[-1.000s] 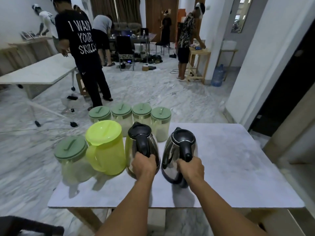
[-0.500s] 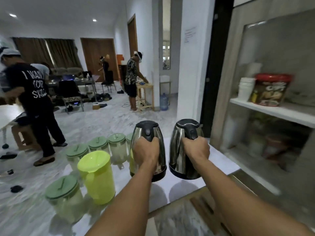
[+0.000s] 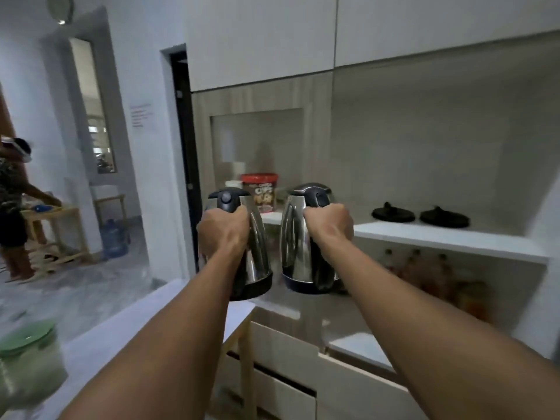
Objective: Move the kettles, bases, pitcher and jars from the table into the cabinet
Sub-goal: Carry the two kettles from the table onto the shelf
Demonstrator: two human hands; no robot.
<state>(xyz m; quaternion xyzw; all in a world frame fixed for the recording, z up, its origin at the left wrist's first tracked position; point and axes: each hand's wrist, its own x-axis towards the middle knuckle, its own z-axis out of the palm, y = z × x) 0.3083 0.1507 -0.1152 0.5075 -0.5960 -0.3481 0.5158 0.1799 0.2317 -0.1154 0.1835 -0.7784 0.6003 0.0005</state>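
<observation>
I hold two steel kettles with black handles up in front of the cabinet. My left hand (image 3: 222, 234) grips the handle of the left kettle (image 3: 257, 253). My right hand (image 3: 328, 227) grips the handle of the right kettle (image 3: 295, 244). Both kettles hang upright in the air, side by side, just short of the white cabinet shelf (image 3: 448, 239). Two black round kettle bases (image 3: 393, 213) (image 3: 445, 218) sit on that shelf to the right. One jar with a green lid (image 3: 28, 359) shows blurred at the bottom left on the white table (image 3: 127, 325).
A red-lidded cereal tub (image 3: 262, 190) and white cups stand at the shelf's left end, behind the kettles. Bottles fill the lower shelf (image 3: 430, 277). White drawers (image 3: 291, 359) lie below. A person (image 3: 12, 207) works at a wooden stand far left, near a water bottle (image 3: 112, 237).
I have turned right from the table to face the cabinet, carrying both kettles higher and closer to the shelf. The pitcher and most jars have left the view.
</observation>
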